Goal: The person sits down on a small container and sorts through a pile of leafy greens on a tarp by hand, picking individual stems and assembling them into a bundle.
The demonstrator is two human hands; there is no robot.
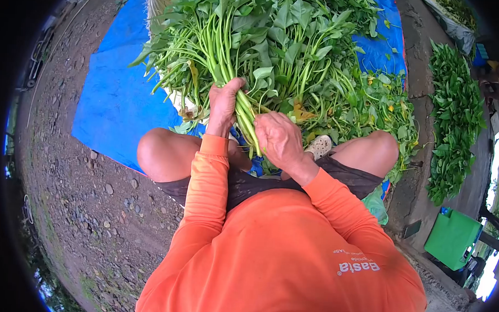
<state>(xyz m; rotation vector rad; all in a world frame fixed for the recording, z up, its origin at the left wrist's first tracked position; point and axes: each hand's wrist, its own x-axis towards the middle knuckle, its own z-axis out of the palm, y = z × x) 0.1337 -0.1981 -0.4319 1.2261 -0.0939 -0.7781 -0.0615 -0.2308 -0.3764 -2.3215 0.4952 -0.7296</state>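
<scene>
My left hand (pixel 225 104) is wrapped round a bunch of long-stemmed leafy greens (pixel 218 42), with the leaves fanning out away from me. The cut stem ends (pixel 248 123) poke out below that fist, toward my lap. Against these lower stems, my right hand (pixel 280 136) is closed with its fingers curled inward; its fingertips are partly hidden. Just beyond both hands lies a big heap of the same greens (pixel 302 53), with some yellowed leaves (pixel 301 111) among them.
A blue tarp (pixel 120 91) lies under the heap, with stony ground (pixel 94 194) to the left. Loose leaves (pixel 389 103) are scattered at right. Farther right are another row of greens (pixel 454 119) and a green box (pixel 453 237). A clog (pixel 319 146) shows between my bent knees.
</scene>
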